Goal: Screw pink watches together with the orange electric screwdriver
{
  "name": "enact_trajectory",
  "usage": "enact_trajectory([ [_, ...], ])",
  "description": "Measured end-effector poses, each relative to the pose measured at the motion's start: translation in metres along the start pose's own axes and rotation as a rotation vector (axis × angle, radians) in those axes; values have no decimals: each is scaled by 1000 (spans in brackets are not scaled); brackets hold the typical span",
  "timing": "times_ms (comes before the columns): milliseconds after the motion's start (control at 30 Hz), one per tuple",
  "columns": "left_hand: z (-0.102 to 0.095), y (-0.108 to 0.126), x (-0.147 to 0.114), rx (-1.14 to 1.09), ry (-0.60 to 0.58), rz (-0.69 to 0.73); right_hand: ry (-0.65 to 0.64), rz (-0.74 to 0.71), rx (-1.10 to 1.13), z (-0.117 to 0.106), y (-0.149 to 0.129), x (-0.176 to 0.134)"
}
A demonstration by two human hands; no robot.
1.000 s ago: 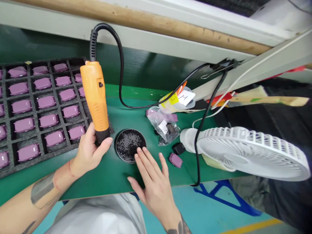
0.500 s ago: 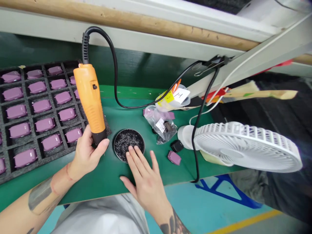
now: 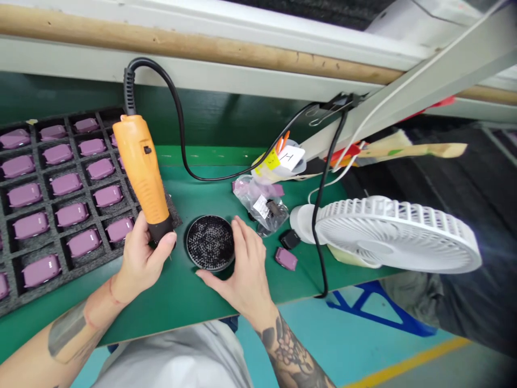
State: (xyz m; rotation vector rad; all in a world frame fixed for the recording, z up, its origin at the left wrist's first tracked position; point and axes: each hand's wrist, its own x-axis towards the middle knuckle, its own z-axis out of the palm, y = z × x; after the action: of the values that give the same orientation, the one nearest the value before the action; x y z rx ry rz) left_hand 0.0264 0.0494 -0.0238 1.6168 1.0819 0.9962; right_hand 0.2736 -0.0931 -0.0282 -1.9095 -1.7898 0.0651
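My left hand is closed around the lower, black end of an orange corded electric screwdriver. The tool stands nearly upright, and a bit of thin tip shows below the fingers. To its right on the green bench lies a round dish with a metal rim. Many tiny black pieces fill it, looking like screws, though too small to be sure. My right hand grips the dish's rim, thumb at the near edge and fingers along the right side.
At left, a black foam tray holds several purple cases in compartments. Right of the dish are a loose purple case, a black piece and a clear plastic bag. A white fan and hanging black cable stand farther right.
My right hand has gone from flat fingers over the dish's contents to a grip on its rim. My left hand still holds the screwdriver. The view has shifted slightly.
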Motion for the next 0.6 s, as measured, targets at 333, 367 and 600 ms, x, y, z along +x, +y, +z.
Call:
enact_trajectory([
  [333, 1, 4, 2, -3, -1, -1, -37, 64, 173, 3, 5, 9],
  [367, 1, 4, 2, -5, -1, 0, -34, 61, 178, 2, 5, 9],
  [600, 0, 4, 1, -6, -4, -6, 18, 70, 189, 4, 3, 12],
])
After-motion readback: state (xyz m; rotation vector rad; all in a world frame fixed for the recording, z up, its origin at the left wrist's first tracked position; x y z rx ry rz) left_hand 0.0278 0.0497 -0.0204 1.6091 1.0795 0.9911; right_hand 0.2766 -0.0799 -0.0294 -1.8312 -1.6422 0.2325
